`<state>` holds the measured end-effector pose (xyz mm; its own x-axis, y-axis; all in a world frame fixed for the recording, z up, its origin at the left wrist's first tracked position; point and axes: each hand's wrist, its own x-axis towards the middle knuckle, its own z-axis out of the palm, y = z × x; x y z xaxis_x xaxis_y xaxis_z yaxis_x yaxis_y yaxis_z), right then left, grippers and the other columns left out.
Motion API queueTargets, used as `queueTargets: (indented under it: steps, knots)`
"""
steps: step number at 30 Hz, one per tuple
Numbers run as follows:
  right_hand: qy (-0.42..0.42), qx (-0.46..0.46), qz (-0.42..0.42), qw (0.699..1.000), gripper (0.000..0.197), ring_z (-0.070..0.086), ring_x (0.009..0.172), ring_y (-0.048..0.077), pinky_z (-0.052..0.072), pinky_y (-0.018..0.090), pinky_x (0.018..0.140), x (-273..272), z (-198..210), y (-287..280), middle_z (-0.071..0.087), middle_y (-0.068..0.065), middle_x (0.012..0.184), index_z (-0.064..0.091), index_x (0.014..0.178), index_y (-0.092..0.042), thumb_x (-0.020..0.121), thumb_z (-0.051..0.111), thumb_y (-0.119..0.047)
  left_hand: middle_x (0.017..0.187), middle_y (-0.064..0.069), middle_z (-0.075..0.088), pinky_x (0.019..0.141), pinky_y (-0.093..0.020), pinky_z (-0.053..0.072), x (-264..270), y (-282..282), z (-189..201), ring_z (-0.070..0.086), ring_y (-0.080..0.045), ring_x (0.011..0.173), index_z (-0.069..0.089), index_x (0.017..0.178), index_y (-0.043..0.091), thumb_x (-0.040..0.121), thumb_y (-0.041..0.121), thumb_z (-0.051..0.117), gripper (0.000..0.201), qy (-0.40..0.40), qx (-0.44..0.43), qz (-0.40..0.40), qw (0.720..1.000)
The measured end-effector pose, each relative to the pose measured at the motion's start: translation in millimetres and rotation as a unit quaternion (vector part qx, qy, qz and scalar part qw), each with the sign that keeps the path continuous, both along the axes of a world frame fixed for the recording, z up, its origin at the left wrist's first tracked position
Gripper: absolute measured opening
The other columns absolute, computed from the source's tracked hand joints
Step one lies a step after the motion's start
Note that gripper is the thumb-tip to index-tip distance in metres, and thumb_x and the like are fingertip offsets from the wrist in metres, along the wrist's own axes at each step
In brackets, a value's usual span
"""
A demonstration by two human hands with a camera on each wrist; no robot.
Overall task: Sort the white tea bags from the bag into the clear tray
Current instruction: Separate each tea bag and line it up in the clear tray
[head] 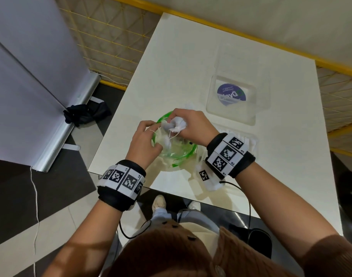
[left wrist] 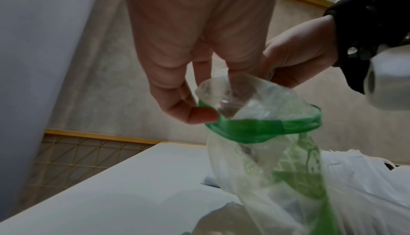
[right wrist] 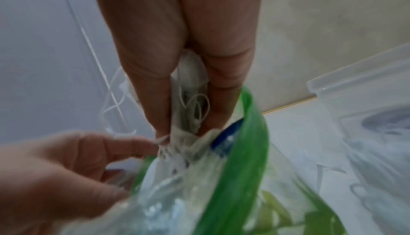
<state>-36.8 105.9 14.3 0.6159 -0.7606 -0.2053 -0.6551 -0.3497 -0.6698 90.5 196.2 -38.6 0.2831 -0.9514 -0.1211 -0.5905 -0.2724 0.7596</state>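
Observation:
A clear plastic bag (head: 177,151) with a green rim stands near the front edge of the white table (head: 191,56). My left hand (head: 151,134) pinches the rim on its left side; in the left wrist view the thumb and fingers (left wrist: 199,109) hold the rim of the bag (left wrist: 261,128). Over the bag's mouth, my right hand (head: 179,124) grips a bunch of white tea bags (head: 176,124) with loose strings. The right wrist view shows the tea bags (right wrist: 190,84) squeezed between the fingers (right wrist: 182,130) above the bag (right wrist: 244,151). A clear tray (head: 231,114) with a blue sticker lies behind and to the right.
A second clear tray (head: 249,140) with white tea bags in it lies partly under my right wrist. The table's front edge is just below the bag. On the floor at the left are a white panel (head: 31,76) and a black cloth (head: 85,114).

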Motion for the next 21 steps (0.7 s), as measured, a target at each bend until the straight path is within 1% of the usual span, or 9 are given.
queueTargets:
  steps: [6,9,11,12,14,16,18,19,21]
  knots:
    - [-0.052,-0.001,-0.037,0.998,0.009,0.057,0.076,0.011,0.040,0.009,0.060,-10,12,-8,0.064,-0.003,0.081,0.067,0.089,-0.017,0.081,0.069,-0.018,0.131,-0.010,0.043,0.090,-0.030,0.044,2,1,0,0.053,-0.028,0.106,0.052,0.131,0.009,0.075,-0.007,0.060,0.059,0.005,-0.005,0.006,1.000]
    - [-0.112,0.043,-0.080,0.990,0.011,0.060,0.075,0.011,0.050,0.025,0.067,-18,21,-15,0.065,-0.002,0.079,0.065,0.082,-0.023,0.078,0.071,-0.015,0.131,-0.010,0.042,0.091,-0.034,0.045,3,3,-1,0.054,-0.032,0.102,0.052,0.131,0.009,0.075,-0.008,0.060,0.060,0.003,-0.008,0.005,1.000]
    - [-0.132,0.048,-0.088,0.986,0.010,0.061,0.075,0.013,0.053,0.031,0.068,-17,33,-16,0.066,0.000,0.079,0.066,0.081,-0.022,0.078,0.071,-0.015,0.132,-0.009,0.041,0.090,-0.033,0.044,3,3,-2,0.053,-0.031,0.103,0.051,0.131,0.009,0.074,-0.008,0.061,0.060,0.002,-0.006,0.004,1.000]
    - [-0.107,0.036,-0.065,0.991,0.006,0.062,0.077,0.014,0.052,0.031,0.071,-14,39,-16,0.067,0.001,0.081,0.067,0.083,-0.019,0.079,0.069,-0.014,0.132,-0.009,0.041,0.089,-0.030,0.044,2,3,-3,0.053,-0.030,0.103,0.051,0.131,0.008,0.074,-0.007,0.062,0.060,0.004,-0.004,0.005,1.000]
    - [0.048,-0.020,0.044,0.998,0.012,0.061,0.085,0.019,0.047,0.031,0.078,1,40,-12,0.067,0.004,0.089,0.067,0.092,-0.007,0.084,0.061,-0.013,0.131,-0.010,0.040,0.084,-0.021,0.039,1,2,-4,0.052,-0.025,0.104,0.050,0.132,0.008,0.076,-0.003,0.065,0.059,0.008,-0.006,0.009,1.000]
    - [0.218,-0.032,0.158,0.963,0.010,0.056,0.085,0.022,0.041,0.025,0.069,21,26,-1,0.061,0.004,0.081,0.062,0.084,-0.007,0.085,0.053,-0.011,0.131,-0.011,0.040,0.081,-0.012,0.032,0,0,-6,0.050,-0.023,0.110,0.049,0.133,0.006,0.077,-0.002,0.067,0.059,0.016,-0.009,0.012,1.000]
    - [0.299,-0.024,0.184,0.936,0.011,0.048,0.087,0.019,0.036,0.021,0.064,38,1,4,0.045,0.000,0.070,0.056,0.078,-0.010,0.087,0.049,-0.010,0.133,-0.012,0.039,0.082,-0.010,0.029,0,-1,-7,0.048,-0.023,0.114,0.047,0.134,0.004,0.078,0.000,0.067,0.060,0.021,0.000,0.012,1.000]
    - [0.322,-0.013,0.177,0.930,0.012,0.047,0.095,0.020,0.038,0.022,0.072,44,-12,4,0.047,0.002,0.076,0.059,0.088,-0.008,0.089,0.047,-0.011,0.134,-0.011,0.039,0.083,-0.010,0.029,0,-1,-8,0.047,-0.023,0.114,0.046,0.135,0.004,0.078,0.002,0.067,0.061,0.021,0.007,0.013,1.000]
    - [0.373,0.010,0.178,0.911,0.026,0.044,0.118,0.025,0.038,0.030,0.093,49,-43,-1,0.058,0.011,0.104,0.058,0.111,-0.005,0.093,0.043,-0.016,0.135,-0.010,0.038,0.083,-0.013,0.031,-1,0,-9,0.047,-0.023,0.113,0.045,0.136,0.005,0.079,0.003,0.065,0.060,0.021,0.019,0.016,0.999]
